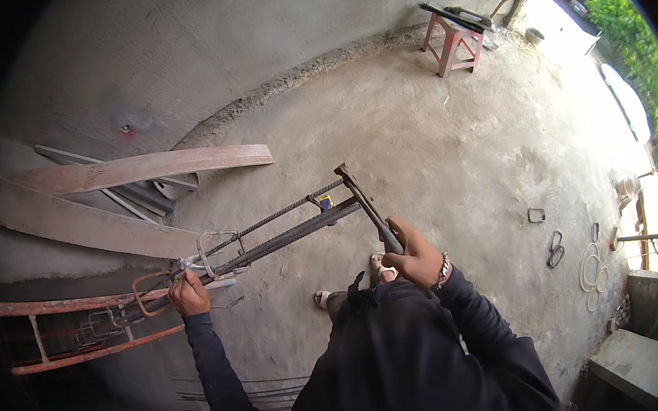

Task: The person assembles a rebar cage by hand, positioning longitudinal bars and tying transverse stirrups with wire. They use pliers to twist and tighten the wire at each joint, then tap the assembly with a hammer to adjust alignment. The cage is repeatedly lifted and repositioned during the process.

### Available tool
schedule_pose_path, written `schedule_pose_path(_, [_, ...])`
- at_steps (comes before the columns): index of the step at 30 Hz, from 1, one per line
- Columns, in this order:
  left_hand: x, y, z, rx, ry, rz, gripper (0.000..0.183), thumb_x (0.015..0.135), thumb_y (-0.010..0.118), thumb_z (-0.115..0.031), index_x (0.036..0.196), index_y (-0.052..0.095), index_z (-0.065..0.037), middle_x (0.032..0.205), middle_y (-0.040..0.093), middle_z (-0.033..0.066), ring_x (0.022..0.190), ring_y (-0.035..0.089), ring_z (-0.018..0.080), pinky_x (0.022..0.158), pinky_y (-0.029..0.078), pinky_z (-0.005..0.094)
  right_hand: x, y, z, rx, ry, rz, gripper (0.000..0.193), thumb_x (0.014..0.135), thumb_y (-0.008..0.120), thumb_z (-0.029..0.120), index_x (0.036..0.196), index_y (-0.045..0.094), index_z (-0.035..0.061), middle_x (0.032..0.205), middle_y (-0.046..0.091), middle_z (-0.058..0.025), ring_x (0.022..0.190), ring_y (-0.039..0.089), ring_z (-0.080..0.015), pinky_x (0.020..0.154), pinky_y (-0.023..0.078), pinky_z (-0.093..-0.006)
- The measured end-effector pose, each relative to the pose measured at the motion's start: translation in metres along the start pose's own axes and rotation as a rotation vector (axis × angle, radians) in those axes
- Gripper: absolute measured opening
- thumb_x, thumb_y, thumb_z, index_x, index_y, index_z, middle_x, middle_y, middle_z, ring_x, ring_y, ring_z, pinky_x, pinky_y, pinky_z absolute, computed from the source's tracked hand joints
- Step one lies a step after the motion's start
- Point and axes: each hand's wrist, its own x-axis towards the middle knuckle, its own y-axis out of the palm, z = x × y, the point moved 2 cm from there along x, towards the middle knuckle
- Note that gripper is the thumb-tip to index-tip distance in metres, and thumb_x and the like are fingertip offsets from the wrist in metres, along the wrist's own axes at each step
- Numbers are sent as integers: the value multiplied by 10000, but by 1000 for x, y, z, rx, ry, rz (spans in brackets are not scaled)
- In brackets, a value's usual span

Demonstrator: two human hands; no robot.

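My right hand (418, 254) is closed around the handle of a rebar bending wrench (367, 206), a dark metal bar with a wide head. It lies across the right ends of the long ribbed bars of a rebar cage (288, 231). My left hand (188, 294) is closed on the cage farther left, beside a rusty stirrup (146, 293) and a paler wire loop (203, 252); exactly what its fingers pinch is partly hidden. A small yellow-and-dark object (325, 202), perhaps a tape measure, shows next to the bars.
The cage's left part lies over an orange metal frame (37, 308). Curved boards (146, 168) lean by the wall. A red stool (457, 44) bearing tools stands far right. Loose stirrups (555, 248) and coiled hose (591, 269) lie right; thin bars (271, 391) lie below left.
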Motion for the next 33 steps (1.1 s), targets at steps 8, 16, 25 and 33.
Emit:
schedule_pose_path(8, [-2, -1, -3, 33, -13, -1, 412, 1030, 473, -219, 722, 625, 9, 674, 616, 209, 579, 577, 426, 545, 406, 508, 2, 12, -5, 179, -73, -148, 313, 831, 597, 57, 1110, 455, 49, 848, 549, -78, 741, 562, -157, 644, 473, -320])
schedule_pose_path(16, [-7, 4, 7, 4, -22, 2, 401, 1025, 478, -210, 722, 613, 16, 694, 627, 211, 596, 585, 431, 562, 414, 512, 5, -11, -1, 486, 87, -167, 226, 878, 536, 0, 1067, 466, 103, 817, 490, 20, 522, 441, -54, 419, 357, -236])
schedule_pose_path(25, [-10, -1, 3, -2, 22, -41, 372, 1012, 484, -184, 740, 647, 12, 695, 650, 194, 586, 609, 407, 556, 440, 496, 7, 45, 9, -128, -30, 128, 409, 799, 688, 210, 1090, 499, -5, 830, 533, -175, 765, 542, -293, 724, 455, -410])
schedule_pose_path(33, [-5, 3, 3, -7, 7, -43, 341, 1012, 492, -202, 766, 629, -9, 735, 649, 187, 625, 602, 412, 587, 444, 504, -7, -16, -8, 701, -1, -383, 294, 858, 557, -19, 1105, 446, 96, 744, 467, 14, 468, 418, -76, 386, 342, -263])
